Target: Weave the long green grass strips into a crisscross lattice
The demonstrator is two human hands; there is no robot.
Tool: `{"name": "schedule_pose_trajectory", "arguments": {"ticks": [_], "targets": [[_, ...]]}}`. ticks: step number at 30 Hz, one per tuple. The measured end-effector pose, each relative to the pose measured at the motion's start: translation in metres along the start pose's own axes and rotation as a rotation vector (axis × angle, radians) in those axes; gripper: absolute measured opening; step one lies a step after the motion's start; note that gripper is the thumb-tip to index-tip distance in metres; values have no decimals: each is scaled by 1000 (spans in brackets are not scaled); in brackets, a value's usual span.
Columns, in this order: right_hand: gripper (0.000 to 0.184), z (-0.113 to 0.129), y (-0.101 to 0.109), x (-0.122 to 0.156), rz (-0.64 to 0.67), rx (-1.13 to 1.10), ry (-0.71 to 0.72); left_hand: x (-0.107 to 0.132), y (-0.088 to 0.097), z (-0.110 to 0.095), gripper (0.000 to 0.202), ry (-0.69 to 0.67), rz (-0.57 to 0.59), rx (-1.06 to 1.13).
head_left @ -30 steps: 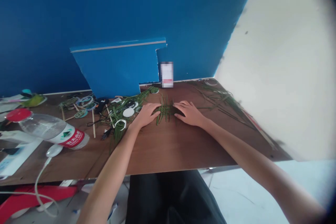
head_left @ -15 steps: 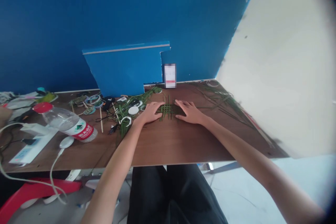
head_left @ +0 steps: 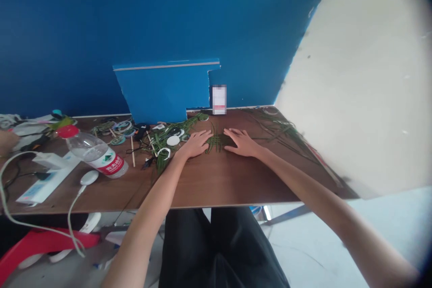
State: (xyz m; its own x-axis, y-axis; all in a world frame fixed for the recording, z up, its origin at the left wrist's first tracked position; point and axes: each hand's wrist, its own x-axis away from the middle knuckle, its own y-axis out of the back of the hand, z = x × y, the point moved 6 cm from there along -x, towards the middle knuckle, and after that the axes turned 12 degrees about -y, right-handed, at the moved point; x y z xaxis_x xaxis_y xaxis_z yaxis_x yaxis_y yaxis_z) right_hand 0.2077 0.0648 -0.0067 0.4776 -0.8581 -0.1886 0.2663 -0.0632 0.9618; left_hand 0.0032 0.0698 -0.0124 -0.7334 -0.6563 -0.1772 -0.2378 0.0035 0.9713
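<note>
On the brown table (head_left: 209, 184) lies a small criss-cross weave of green leaf strips (head_left: 216, 142), between my two hands. My left hand (head_left: 195, 145) rests palm down along its left side, fingers stretched out and fingertips at the strip ends. Along the right side lies my right hand (head_left: 243, 144), its fingers stretched and thumb apart, also at the strip ends. Neither hand is wrapped round anything. Close to the left hand is a heap of loose green strips (head_left: 194, 121) with a white disc (head_left: 173, 140) on it.
A tilted plastic bottle (head_left: 94, 150), a power strip (head_left: 50, 180) and a white round charger (head_left: 89, 177) are at left. A phone (head_left: 219, 100) leans on the wall beside a blue board (head_left: 165, 92). More strips (head_left: 283, 132) lie right. Another person's blurred hand (head_left: 7, 142) shows far left.
The camera view has shifted slightly. Both hands keep nearly the same place on either side of the weave, fingers still stretched out.
</note>
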Motion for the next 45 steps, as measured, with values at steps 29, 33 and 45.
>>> {"name": "schedule_pose_trajectory", "arguments": {"ticks": [29,33,45], "targets": [[76,5,-5,-24,26,85,-82,-6,0,-10,53,37,-19,-87],[77,3,-9,-28,53,81,-81,-6,0,-10,53,55,-1,-66],[83,1,-12,-37,129,9,-71,-6,-1,-7,51,69,9,-54]]}}
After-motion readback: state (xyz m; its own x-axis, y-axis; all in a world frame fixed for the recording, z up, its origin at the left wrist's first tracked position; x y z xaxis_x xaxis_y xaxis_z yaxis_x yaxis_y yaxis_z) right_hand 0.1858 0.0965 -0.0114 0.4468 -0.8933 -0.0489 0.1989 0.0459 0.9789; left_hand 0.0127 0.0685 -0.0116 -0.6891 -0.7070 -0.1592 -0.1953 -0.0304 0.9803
